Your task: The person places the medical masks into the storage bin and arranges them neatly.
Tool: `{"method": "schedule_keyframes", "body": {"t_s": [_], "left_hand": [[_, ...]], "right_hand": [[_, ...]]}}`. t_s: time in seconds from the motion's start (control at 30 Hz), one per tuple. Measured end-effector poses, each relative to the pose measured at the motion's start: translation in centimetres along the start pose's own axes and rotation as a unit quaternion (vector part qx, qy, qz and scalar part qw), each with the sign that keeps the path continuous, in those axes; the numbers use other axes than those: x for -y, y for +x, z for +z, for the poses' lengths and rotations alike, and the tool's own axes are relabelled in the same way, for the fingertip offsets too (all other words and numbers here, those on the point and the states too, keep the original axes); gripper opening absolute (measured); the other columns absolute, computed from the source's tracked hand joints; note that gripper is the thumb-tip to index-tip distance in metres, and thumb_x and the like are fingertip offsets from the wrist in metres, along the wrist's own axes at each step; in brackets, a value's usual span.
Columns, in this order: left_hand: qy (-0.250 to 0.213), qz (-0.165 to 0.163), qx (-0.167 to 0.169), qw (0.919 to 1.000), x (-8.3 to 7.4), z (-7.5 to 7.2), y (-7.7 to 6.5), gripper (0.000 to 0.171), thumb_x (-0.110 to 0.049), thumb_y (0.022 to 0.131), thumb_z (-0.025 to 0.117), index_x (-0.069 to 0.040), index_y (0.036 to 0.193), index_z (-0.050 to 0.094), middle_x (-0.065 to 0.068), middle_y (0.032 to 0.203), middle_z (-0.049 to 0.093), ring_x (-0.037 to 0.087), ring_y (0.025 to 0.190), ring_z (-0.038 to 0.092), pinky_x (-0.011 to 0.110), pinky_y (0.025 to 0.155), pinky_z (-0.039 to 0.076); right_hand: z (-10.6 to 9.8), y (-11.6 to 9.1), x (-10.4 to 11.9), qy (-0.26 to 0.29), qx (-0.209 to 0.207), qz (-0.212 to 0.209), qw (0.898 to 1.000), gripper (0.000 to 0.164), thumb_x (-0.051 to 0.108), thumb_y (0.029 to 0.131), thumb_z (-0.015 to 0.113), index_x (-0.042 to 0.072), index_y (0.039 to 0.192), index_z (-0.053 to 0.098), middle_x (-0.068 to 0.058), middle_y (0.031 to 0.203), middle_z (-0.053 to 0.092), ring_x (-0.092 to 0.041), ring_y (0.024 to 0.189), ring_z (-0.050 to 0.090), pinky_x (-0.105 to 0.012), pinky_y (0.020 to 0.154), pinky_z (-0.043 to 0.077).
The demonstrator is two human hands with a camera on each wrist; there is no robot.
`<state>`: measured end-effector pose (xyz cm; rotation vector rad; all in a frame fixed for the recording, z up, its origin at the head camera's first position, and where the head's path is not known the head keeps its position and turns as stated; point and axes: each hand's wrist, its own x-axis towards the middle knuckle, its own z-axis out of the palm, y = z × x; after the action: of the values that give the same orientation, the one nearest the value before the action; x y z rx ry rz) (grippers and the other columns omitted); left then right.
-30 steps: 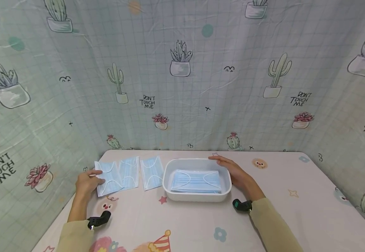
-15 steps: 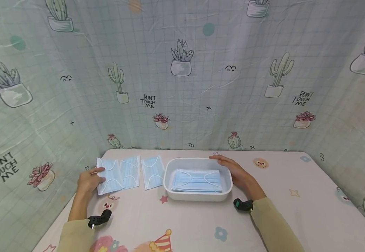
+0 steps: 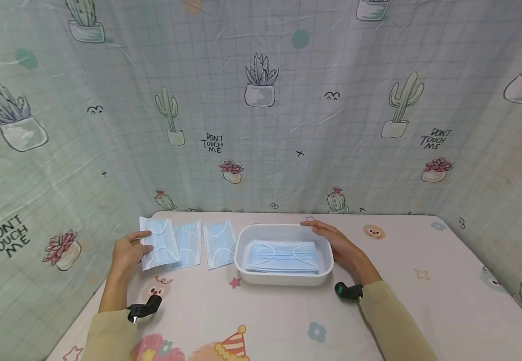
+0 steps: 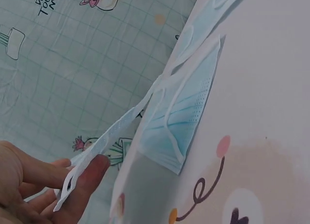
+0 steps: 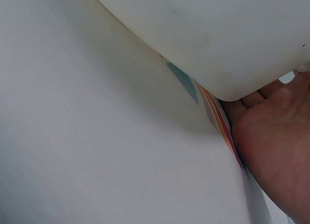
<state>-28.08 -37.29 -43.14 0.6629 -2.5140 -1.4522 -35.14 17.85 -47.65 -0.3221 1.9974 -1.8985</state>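
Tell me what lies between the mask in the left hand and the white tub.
Two masks lie on the table: the middle mask, next to the held mask, and the right mask, beside the tub. Past them stands the tub's side wall; lifting over should probably clear everything.

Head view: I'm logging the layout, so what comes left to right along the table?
Bare left hand, pinched pale-blue pleated mask, partly covered pale-blue mask, third pale-blue pleated mask, white rectangular plastic container, bare right hand.
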Motion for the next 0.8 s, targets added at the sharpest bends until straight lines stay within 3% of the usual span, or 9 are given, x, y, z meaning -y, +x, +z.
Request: {"method": "schedule_keyframes", "body": {"t_s": [0.23,0.37,0.5,0.8], "left_hand": [[-0.029,0.006,0.004,0.9996,-1.6,0.1,-0.4,0.052,-0.007,0.1,0.06,-0.009,0.151,0.052,0.025,0.154,0.05,0.036,0.126,0.053,0.029,0.081,0.047],[-0.049,0.019,0.013,0.9985,-2.6,0.3,-1.0,0.053,-0.007,0.101,0.059,-0.009,0.153,0.05,0.026,0.155,0.048,0.04,0.134,0.051,0.043,0.097,0.051],[-0.073,0.028,0.025,0.9966,-3.5,0.5,-1.5,0.053,-0.007,0.101,0.06,-0.009,0.153,0.049,0.026,0.157,0.045,0.041,0.137,0.049,0.054,0.111,0.045],[-0.082,0.06,0.027,0.9945,-4.5,1.1,-2.4,0.053,-0.007,0.103,0.059,-0.009,0.154,0.048,0.025,0.158,0.045,0.041,0.138,0.053,0.047,0.114,0.047]], "right_hand": [[-0.1,0.0,0.0,0.003,0.004,-0.004,1.0,0.043,0.025,0.11,0.042,0.018,0.152,0.052,-0.002,0.171,0.028,-0.033,0.16,0.021,-0.059,0.127,0.02],[-0.1,0.1,-0.1,0.003,0.004,-0.003,1.0,0.043,0.025,0.11,0.042,0.019,0.151,0.053,-0.002,0.171,0.028,-0.034,0.159,0.022,-0.06,0.127,0.021],[-0.1,0.0,0.0,0.004,0.001,0.001,1.0,0.043,0.026,0.11,0.043,0.019,0.152,0.053,-0.001,0.17,0.029,-0.033,0.159,0.023,-0.059,0.126,0.022],[0.0,-0.2,0.2,0.007,0.003,0.003,1.0,0.043,0.026,0.11,0.042,0.019,0.152,0.053,-0.002,0.17,0.029,-0.033,0.158,0.025,-0.058,0.127,0.022]]}}
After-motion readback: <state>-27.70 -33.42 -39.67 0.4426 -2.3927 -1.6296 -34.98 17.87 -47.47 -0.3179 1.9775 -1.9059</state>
